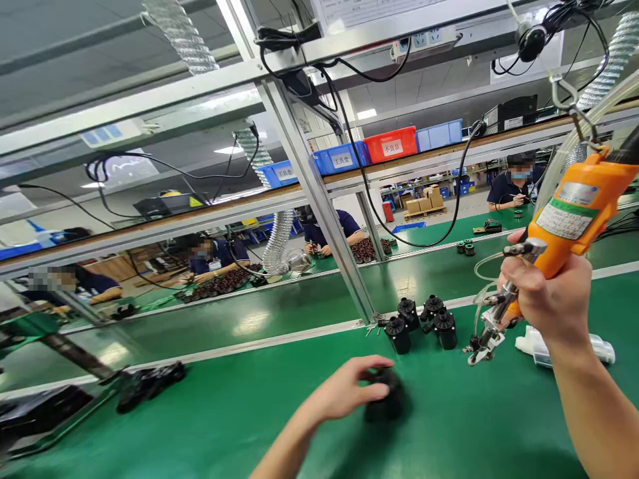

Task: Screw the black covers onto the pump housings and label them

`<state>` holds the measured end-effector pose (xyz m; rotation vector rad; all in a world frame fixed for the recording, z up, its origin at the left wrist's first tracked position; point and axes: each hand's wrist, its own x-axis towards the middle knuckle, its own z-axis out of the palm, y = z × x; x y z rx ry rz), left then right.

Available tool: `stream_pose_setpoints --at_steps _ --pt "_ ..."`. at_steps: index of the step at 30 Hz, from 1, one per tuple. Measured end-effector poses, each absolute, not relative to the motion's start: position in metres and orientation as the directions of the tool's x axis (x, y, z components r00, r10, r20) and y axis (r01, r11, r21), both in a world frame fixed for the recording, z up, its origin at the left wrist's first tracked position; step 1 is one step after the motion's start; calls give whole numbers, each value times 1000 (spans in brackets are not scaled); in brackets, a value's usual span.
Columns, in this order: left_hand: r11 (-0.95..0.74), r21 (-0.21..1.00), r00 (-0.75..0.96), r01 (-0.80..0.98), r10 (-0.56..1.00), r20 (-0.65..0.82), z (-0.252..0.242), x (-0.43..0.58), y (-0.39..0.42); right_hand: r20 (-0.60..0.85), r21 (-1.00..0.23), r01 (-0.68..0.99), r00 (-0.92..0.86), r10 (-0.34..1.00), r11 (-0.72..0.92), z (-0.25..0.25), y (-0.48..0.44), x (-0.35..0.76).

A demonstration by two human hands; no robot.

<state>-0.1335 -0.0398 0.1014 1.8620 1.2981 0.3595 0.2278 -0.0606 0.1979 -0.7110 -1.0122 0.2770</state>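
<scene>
My left hand (352, 389) curls its thumb and fingers around a black pump (392, 399) on the green bench mat. That pump is blurred and partly covered by the hand. At the right, my right hand (554, 293) is closed around an orange electric screwdriver (574, 206), which hangs from a metal hook (564, 93). Its metal tip (482, 349) points down and left, above the mat and apart from the pump. Several similar black pumps (444, 329) stand upright beyond my left hand, close to the aluminium post.
A clear plastic bottle or roll (542, 347) lies behind my right wrist. Black parts (150, 386) and a black tray (44, 412) are at the left. An aluminium post (319, 193) rises from the bench's back edge. Blue and red bins (392, 145) line the shelf; co-workers (332, 229) sit opposite.
</scene>
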Motion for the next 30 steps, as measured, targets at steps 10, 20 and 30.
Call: stream_pose_setpoints --at_steps 10,20,30 --pt "-181 946 708 269 703 -67 59 -4 -7 641 -711 40 448 623 702 200 -61 196" --pt "-267 891 555 367 832 20 50 3 -33 601 -735 -31 431 672 677 198 -61 191" --pt "-316 882 588 351 807 55 60 3 -31 616 -780 133 333 713 611 189 -51 173"
